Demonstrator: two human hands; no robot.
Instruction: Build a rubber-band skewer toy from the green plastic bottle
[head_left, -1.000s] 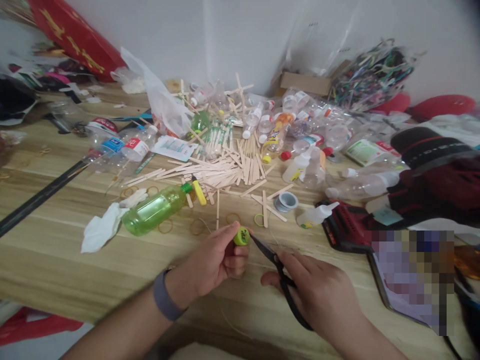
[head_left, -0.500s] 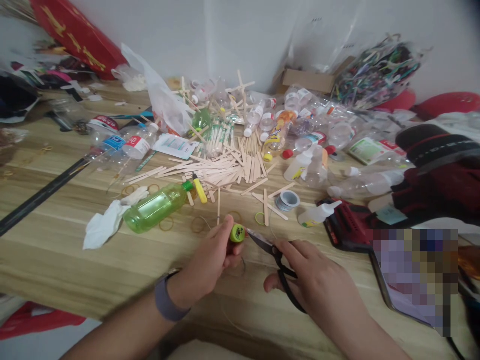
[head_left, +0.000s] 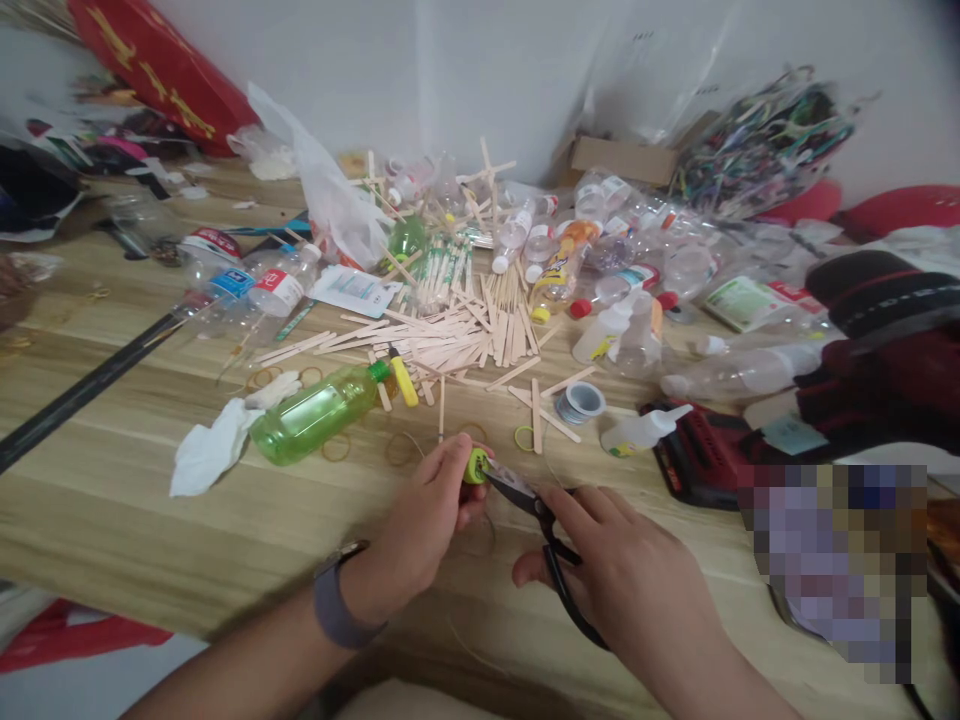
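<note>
A small yellow-green bottle cap (head_left: 475, 466) is pinched between the fingers of my left hand (head_left: 427, 515), its printed top turned to the right. My right hand (head_left: 626, 560) grips black-handled scissors (head_left: 546, 512), and their pointed tip touches the top of the cap. The two blades look closed together. A thin thread hangs near my left fingers. Just beyond the hands lie a lime rubber band (head_left: 524, 438), crossed wooden sticks (head_left: 536, 415) and a spool of grey wire (head_left: 580, 402). To the left, a green plastic bottle (head_left: 319, 412) rests on its side.
Wooden sticks (head_left: 442, 340) lie heaped at mid-table, with many clear bottles (head_left: 686, 265) behind. Glue bottles (head_left: 645, 430) and a red power tool (head_left: 694, 455) stand to the right. A yellow-handled tool (head_left: 404, 380) and crumpled tissue (head_left: 210, 445) lie left.
The scissors have moved slightly left, so their tip now meets the cap's top instead of sitting just beside it. My left hand has tilted the cap a little.
</note>
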